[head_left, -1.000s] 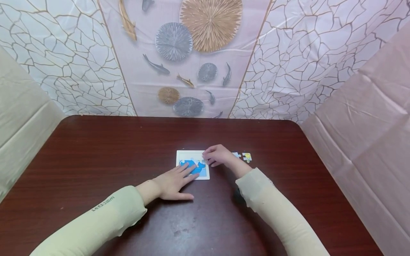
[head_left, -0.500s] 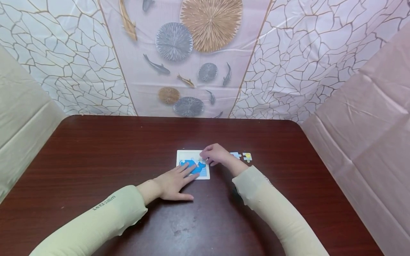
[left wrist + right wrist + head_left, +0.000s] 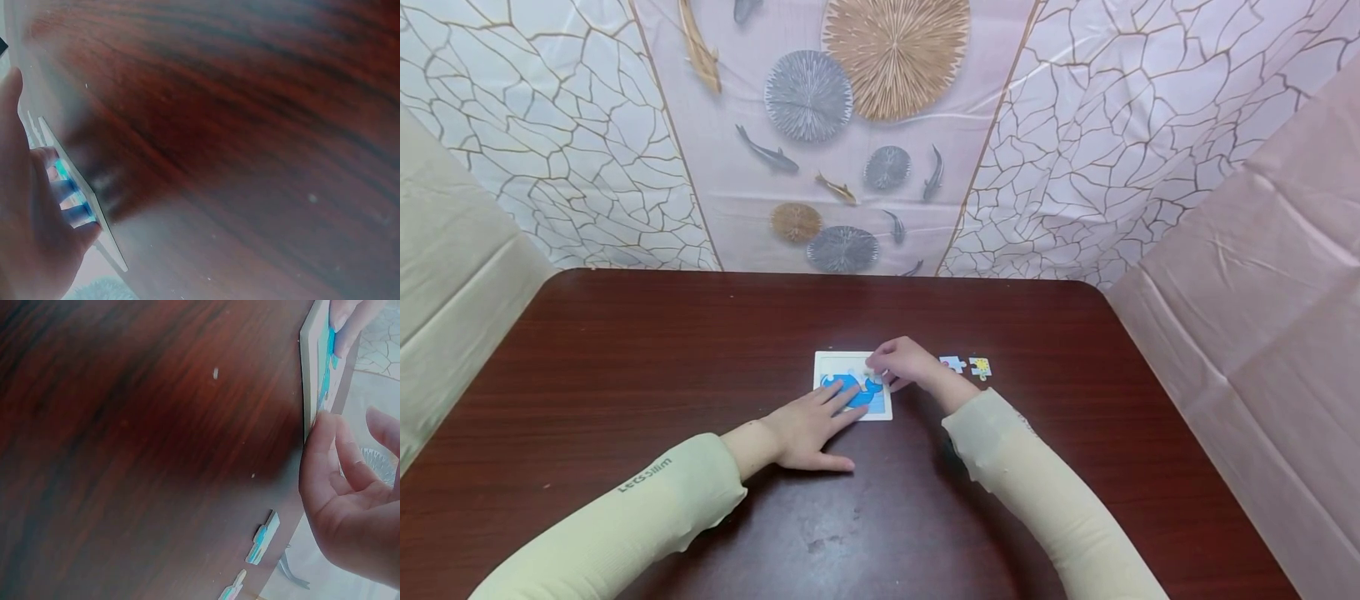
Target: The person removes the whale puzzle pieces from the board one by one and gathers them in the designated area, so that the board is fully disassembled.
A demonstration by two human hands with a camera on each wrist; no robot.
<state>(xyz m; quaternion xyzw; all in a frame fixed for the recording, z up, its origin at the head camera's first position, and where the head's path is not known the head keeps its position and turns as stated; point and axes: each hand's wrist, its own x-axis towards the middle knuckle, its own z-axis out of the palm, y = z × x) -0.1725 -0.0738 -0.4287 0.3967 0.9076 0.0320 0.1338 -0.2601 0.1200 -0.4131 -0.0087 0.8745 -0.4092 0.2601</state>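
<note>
A jigsaw puzzle with a blue whale (image 3: 850, 391) lies in a white puzzle frame (image 3: 831, 357) near the middle of the table. My left hand (image 3: 808, 429) rests on it with straight, spread fingers, over its lower left part. At the frame's right side, my right hand (image 3: 906, 364) pinches a small puzzle piece (image 3: 873, 376), mostly hidden by the fingers, over the puzzle's upper right part. The right wrist view has my right fingertips (image 3: 323, 419) right at the frame's edge (image 3: 306, 369).
Two loose puzzle pieces lie right of my right hand: a light blue one (image 3: 952, 364) and one with a yellow sun (image 3: 981, 366). They rest on a dark wooden table (image 3: 700, 333). A patterned cloth (image 3: 842, 183) hangs behind its far edge.
My right hand has shifted slightly left, farther over the puzzle, and more of the light blue loose piece shows. The left hand has stayed in place.
</note>
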